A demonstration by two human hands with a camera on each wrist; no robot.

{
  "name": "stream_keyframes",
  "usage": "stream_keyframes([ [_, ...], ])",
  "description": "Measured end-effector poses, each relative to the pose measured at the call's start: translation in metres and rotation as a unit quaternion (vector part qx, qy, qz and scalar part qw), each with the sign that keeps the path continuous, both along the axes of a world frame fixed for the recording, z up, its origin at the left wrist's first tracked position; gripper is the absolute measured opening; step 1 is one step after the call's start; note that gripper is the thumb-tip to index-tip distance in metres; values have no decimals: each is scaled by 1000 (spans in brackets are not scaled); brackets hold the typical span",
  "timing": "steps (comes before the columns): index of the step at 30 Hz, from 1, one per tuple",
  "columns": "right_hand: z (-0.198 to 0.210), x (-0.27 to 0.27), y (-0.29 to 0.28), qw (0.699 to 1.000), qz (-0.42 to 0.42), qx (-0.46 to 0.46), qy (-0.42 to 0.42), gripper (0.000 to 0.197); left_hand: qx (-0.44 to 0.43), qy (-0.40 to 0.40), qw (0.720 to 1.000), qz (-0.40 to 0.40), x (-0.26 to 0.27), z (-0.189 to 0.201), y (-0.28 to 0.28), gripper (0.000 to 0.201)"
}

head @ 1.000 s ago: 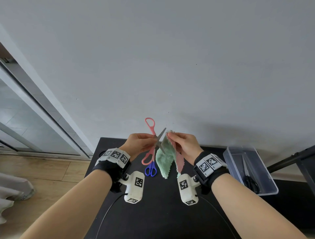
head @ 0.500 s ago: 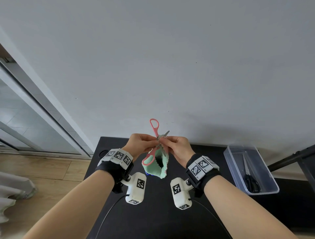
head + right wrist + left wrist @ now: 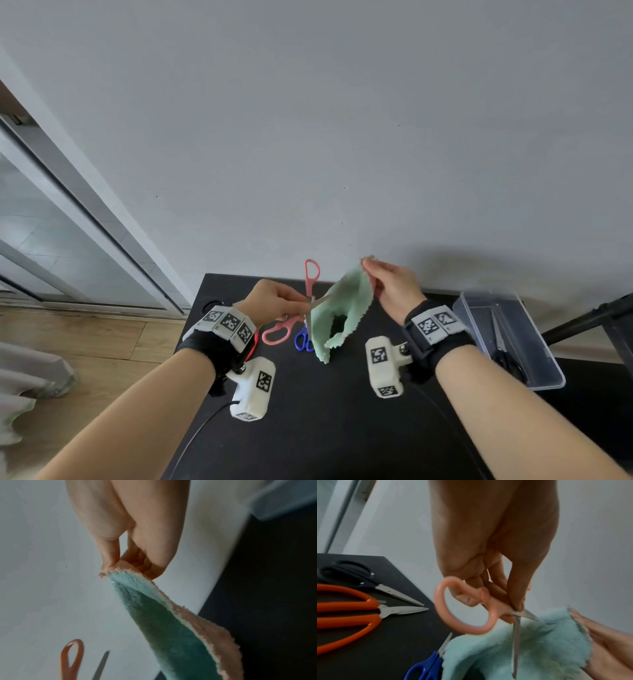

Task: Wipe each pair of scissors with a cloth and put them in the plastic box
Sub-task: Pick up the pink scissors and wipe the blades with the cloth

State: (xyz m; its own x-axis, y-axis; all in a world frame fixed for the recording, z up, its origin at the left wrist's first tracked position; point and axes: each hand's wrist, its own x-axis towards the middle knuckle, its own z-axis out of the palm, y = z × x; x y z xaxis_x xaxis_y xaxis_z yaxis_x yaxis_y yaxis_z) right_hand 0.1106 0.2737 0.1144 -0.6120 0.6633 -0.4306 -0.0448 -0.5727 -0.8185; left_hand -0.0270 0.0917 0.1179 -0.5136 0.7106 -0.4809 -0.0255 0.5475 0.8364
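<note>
My left hand (image 3: 274,301) (image 3: 513,595) grips the pink-handled scissors (image 3: 311,274) (image 3: 464,609) near the pivot, blades spread apart, above the black table (image 3: 325,411). My right hand (image 3: 387,284) (image 3: 130,561) pinches the top corner of a green cloth with a pink back (image 3: 342,308) (image 3: 171,622), lifted up to the right of the scissors. The cloth hangs just past the blades in the left wrist view (image 3: 539,642). The clear plastic box (image 3: 548,373) sits at the right with black-handled scissors (image 3: 503,349) inside.
On the table lie blue-handled scissors (image 3: 303,337) (image 3: 426,666), orange-handled scissors (image 3: 351,614) and black-handled scissors (image 3: 351,574) to the left. A grey wall rises right behind the table. A black stand (image 3: 599,318) is at the far right.
My right hand has pulled the cloth off the blades, up and to the right. The left hand still holds the pink scissors, a little lower and to the left.
</note>
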Motion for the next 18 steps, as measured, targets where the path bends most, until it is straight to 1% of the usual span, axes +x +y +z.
stream_keyframes([
  [2, 5, 5, 10, 997, 32, 71, -13, 17, 0, -9, 1000, 23, -1, -6, -7, 6],
  [3, 7, 6, 9, 993, 57, 104, -22, 18, 1, -15, 999, 30, -1, -7, -8, 7],
  [5, 10, 5, 4, 982, 102, 152, -36, 9, 1, -22, 999, 31, -2, -6, -6, 9],
  [7, 13, 1, -5, 968, 145, 196, -51, 10, 1, -24, 999, 22, -2, -3, -2, 10],
  [9, 15, -3, -12, 950, 192, 236, -68, 13, -2, -22, 1000, 6, -2, 2, 2, 5],
  [10, 15, -5, -15, 937, 221, 258, -78, 11, -6, -17, 1000, -2, -1, 4, 3, 4],
  [12, 15, -8, -17, 900, 282, 315, -109, 7, -10, -7, 1000, -7, 1, 8, 6, 5],
  [13, 13, -10, -18, 883, 305, 337, -117, 8, -10, -4, 1000, -6, 1, 9, 7, 5],
  [15, 11, -12, -18, 867, 332, 352, -124, 13, -11, -2, 1000, -13, 1, 10, 8, 7],
  [18, 11, -15, -19, 850, 361, 363, -125, 13, -11, 20, 999, -26, 0, 10, 9, 10],
])
